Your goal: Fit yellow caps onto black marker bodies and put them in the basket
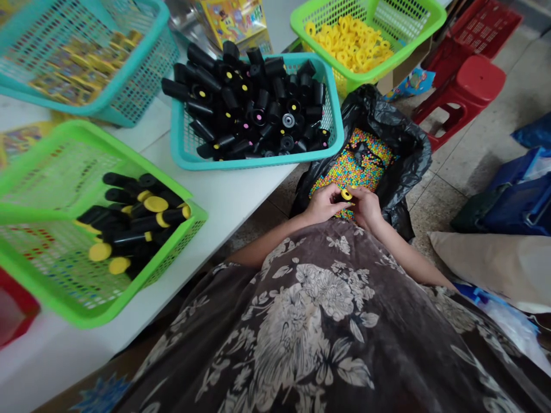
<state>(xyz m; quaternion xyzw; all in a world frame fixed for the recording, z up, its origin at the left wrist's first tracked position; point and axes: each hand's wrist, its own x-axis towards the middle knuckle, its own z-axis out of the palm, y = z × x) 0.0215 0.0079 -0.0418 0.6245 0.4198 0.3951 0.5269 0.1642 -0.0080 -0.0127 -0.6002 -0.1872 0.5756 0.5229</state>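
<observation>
Yellow ring-shaped plastic piece [346,195] is held above the bead pile, between the person's two hands. Its dark centre faces the head camera, so its short axis runs roughly upward; the exact tilt is too small to determine. The left hand [322,203] and right hand [367,206] are brought together, with the fingertips of both closed on the piece.

Directly below the hands, a black plastic bag [408,155] lies open on the tiled floor [447,155], holding small multicoloured beads [355,163] in yellow, blue, pink and green. The person's brown floral garment [327,321] fills the foreground.

On the white desk [228,195], a teal plastic mesh basket [241,163] holds black cylindrical tubes [258,106] lying in mixed directions, some with coloured centres. A green plastic mesh basket [129,146] holds black tubes with yellow end caps [133,229]. A second green basket [365,14] holds yellow rings [348,43], and a second teal basket [142,34] holds printed cards [81,71]. Printing on the yellow carton [232,20] cannot be read. A red plastic stool [477,83] stands on the floor at right.
</observation>
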